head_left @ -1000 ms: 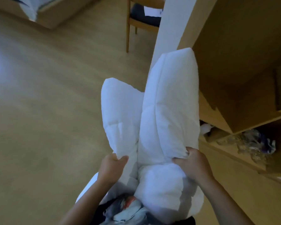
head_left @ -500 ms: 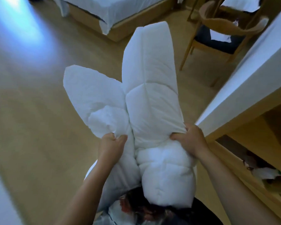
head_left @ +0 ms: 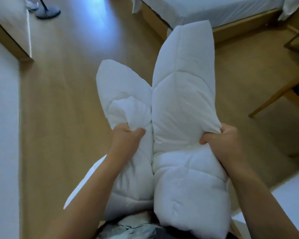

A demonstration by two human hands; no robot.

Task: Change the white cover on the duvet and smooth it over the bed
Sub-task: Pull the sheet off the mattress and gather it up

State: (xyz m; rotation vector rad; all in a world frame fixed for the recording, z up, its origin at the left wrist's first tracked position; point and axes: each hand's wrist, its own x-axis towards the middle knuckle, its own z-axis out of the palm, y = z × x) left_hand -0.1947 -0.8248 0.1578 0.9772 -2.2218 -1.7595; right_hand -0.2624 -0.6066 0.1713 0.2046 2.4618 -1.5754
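Task is at an early stage, I judge: the duvet (head_left: pixel 183 100) shows quilt seams, so prob. bare, no cover on it yet. It is folded in two thick rolls and not on the bed (head_left: pixel 214 11), which stands well beyond the fingers. Left to do: put the cover on, spread, smooth. Both arms reach forward and down. Left hand (head_left: pixel 126 140): fingers curled tight into a bunch of the left roll. Right hand (head_left: pixel 226 142): fingers grip the right roll's edge. The duvet is held between both hands, above the floor (head_left: pixel 62 118).

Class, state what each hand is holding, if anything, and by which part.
Both grip the folded white duvet: left hand bunches its left fold, right hand its right edge.
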